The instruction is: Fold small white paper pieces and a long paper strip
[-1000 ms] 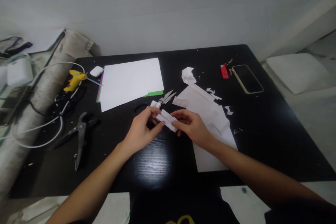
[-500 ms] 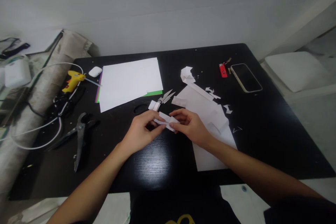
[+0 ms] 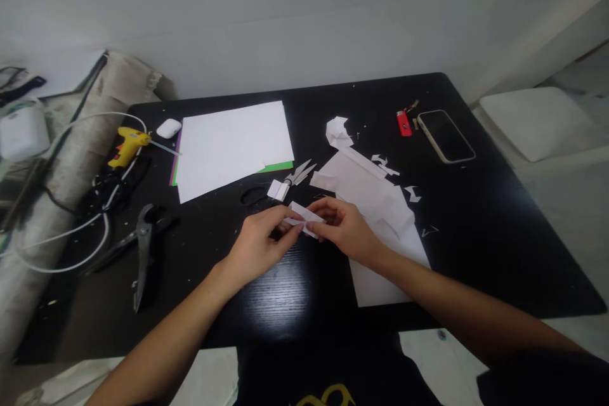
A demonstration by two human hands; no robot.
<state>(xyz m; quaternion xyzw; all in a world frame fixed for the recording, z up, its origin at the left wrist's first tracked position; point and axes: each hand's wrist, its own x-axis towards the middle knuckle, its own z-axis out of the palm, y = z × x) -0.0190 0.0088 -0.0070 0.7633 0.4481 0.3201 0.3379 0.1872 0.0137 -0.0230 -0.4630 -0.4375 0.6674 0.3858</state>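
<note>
A small folded strip of white paper (image 3: 302, 214) is pinched between both my hands over the middle of the black table (image 3: 499, 216). My left hand (image 3: 259, 244) grips its left end with thumb and fingers closed. My right hand (image 3: 345, 228) grips the right end the same way. Just beyond the strip lie scissors (image 3: 295, 176) with a small white paper piece (image 3: 276, 189) resting on them. A large cut white sheet (image 3: 375, 216) lies under and beside my right hand.
A stack of white, green and purple sheets (image 3: 233, 143) lies at the back. Left are a yellow glue gun (image 3: 124, 144), white cable (image 3: 71, 247), pliers (image 3: 143, 247) and an earbud case (image 3: 168, 128). A red lighter (image 3: 404, 122), phone (image 3: 445, 135) and paper scraps (image 3: 386, 168) lie at the right.
The paper strip has turned flatter and more folded between my fingers; both hands stayed almost in place. The view has tilted slightly.
</note>
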